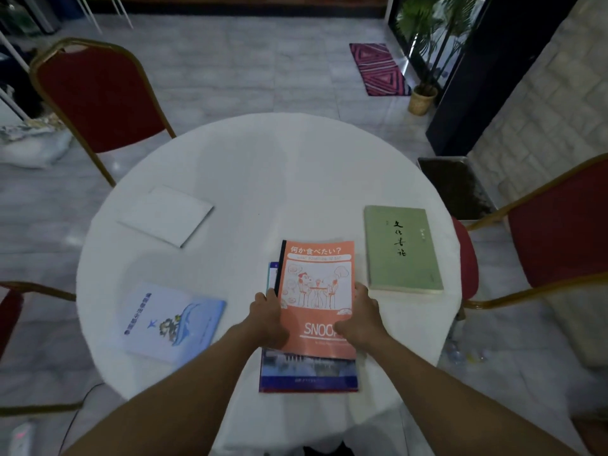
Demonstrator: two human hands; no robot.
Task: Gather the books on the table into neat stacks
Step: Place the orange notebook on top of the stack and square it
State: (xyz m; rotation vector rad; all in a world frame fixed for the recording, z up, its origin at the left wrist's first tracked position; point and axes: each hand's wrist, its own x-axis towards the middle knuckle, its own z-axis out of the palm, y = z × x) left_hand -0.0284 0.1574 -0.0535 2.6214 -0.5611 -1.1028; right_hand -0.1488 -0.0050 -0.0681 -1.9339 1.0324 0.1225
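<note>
An orange Snoopy book (pixel 317 291) lies on top of a dark blue book (pixel 307 373) near the front of the round white table (pixel 263 166). My left hand (pixel 268 319) grips the orange book's left edge, and my right hand (pixel 360 319) grips its right edge. A thin sliver of another book shows under its upper left side. A green book (pixel 399 248) lies flat to the right. A pale blue book (pixel 172 322) sits at the front left. A white book (pixel 166 215) rests further back on the left.
Red chairs with gold frames stand at the back left (pixel 98 97), the right (pixel 556 232) and the left edge (pixel 10 311). A potted plant (pixel 422 97) and a patterned mat (pixel 378 69) are on the tiled floor behind the table.
</note>
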